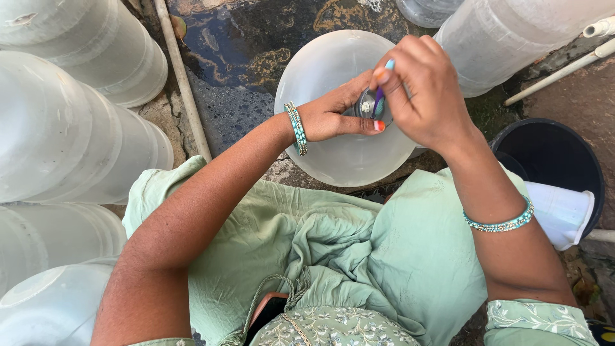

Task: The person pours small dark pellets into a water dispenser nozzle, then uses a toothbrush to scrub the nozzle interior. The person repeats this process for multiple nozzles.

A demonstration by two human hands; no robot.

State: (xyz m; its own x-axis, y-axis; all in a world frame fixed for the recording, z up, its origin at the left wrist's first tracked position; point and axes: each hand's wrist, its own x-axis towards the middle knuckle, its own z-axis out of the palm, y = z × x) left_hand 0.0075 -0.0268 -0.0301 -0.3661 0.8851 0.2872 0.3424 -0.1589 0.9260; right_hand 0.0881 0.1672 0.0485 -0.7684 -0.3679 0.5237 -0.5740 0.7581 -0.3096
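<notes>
- A big clear water jug [346, 147] stands on the wet ground, right in front of the person's knees. We look down on its round top.
- The small round mouth of the jug [366, 106] sits in the middle of that top, between the two hands.
- The left hand [336, 115] lies on top of the jug. Its fingers and thumb curl around the mouth and hold it. The thumb nail is painted orange.
- The right hand [426, 90] is just above the mouth. Its fingers are pinched shut on a thin stick with purple and blue on it [381, 93]. I cannot tell what kind of tool it is.
- The lower end of the stick points down at the mouth of the jug.
- Each wrist wears a blue-green bead bracelet, one on the left [296, 128] and one on the right [503, 223].
- The person wears light green clothes [333, 243] that cover the lap.
- More big clear jugs [64, 134] lie stacked on the left side. Another one [506, 35] is at the top right.
- A black bucket [557, 154] stands on the right, with a white cup-like thing [564, 211] lying over its edge.
- A thin white pipe [182, 80] runs along the ground near the stacked jugs.
</notes>
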